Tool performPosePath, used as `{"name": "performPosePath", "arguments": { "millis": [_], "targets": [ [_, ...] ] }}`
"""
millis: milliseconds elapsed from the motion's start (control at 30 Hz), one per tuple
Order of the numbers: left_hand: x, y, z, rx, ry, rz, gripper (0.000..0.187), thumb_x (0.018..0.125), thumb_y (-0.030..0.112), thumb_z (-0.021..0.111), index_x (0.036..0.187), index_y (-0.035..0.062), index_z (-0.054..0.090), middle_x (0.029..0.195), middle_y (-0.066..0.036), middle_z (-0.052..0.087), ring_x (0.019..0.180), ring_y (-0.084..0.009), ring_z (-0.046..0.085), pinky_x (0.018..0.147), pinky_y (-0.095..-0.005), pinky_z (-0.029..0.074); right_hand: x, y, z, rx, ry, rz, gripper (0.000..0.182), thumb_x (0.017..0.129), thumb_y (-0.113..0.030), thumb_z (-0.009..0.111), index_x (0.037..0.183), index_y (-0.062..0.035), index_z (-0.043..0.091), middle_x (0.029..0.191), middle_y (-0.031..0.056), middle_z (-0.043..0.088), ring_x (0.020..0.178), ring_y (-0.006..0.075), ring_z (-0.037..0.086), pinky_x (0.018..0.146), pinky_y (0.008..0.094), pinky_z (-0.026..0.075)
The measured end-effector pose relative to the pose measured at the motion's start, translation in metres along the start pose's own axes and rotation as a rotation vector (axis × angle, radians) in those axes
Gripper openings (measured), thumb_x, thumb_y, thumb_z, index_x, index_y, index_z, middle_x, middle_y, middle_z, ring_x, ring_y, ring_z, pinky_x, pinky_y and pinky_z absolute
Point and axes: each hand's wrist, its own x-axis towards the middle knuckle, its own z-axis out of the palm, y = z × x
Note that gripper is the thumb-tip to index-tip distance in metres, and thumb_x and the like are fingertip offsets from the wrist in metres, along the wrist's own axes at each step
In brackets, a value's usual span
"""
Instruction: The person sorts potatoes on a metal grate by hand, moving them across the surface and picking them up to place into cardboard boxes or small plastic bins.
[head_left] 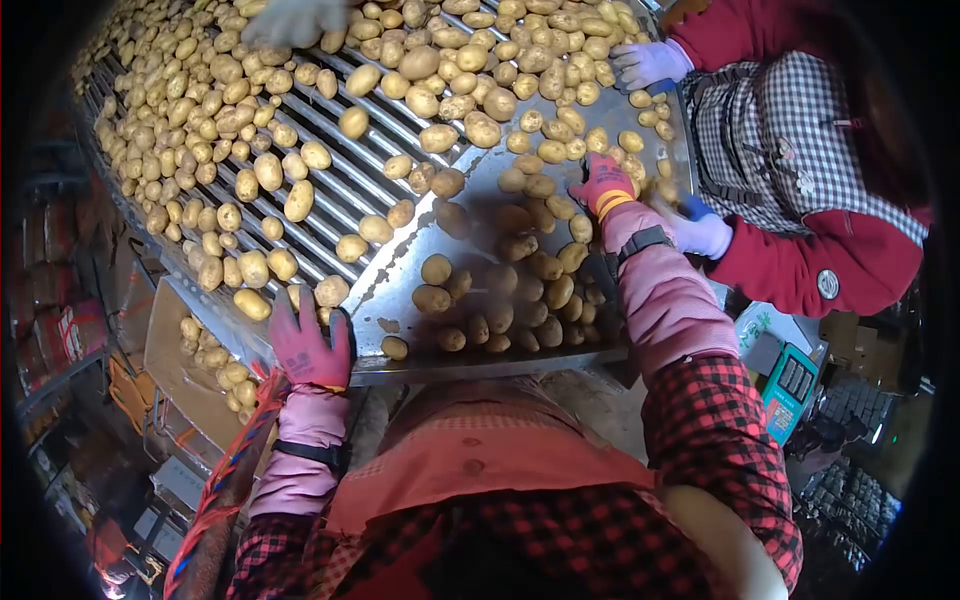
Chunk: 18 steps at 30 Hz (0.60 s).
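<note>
My left hand [312, 347], in a pink glove with dark fingertips, rests at the near edge of the metal sorting table with fingers stretched out. Its fingertips lie close to a potato [331, 291] at the end of the rollers. My right hand [606, 182], in a pink glove with an orange-yellow cuff, reaches among potatoes on the right of the metal tray [390, 290]. Its thumb stands apart from the fingers, which are partly hidden; no held potato shows. Several loose potatoes [500, 290] lie in the shaded area between my hands.
Many potatoes [200, 110] cover the roller conveyor [330, 215]. A co-worker's gloved hands [652, 66] are at the right edge, one near my right forearm. Another gloved hand [297, 20] shows at the top. A cardboard box [175, 345] with potatoes stands below left; a green device [790, 390] sits right.
</note>
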Motion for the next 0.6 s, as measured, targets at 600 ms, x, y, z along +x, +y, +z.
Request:
{"name": "performPosePath", "arguments": {
  "millis": [600],
  "targets": [
    [-0.003,-0.004,0.004,-0.027,-0.045,-0.009,0.064,0.083,0.033,0.068,0.135,0.0024,0.048,0.139,-0.029,0.042,0.124,-0.0484,0.043,0.103,-0.0561,0.035,0.012,0.018,0.008,0.009,0.013,-0.108,0.076,0.073,-0.047,0.075,0.132,-0.0053,0.050,0.129,0.0234,0.056,0.118,0.0366,0.056,0.098,0.0430,0.046]
  ]
}}
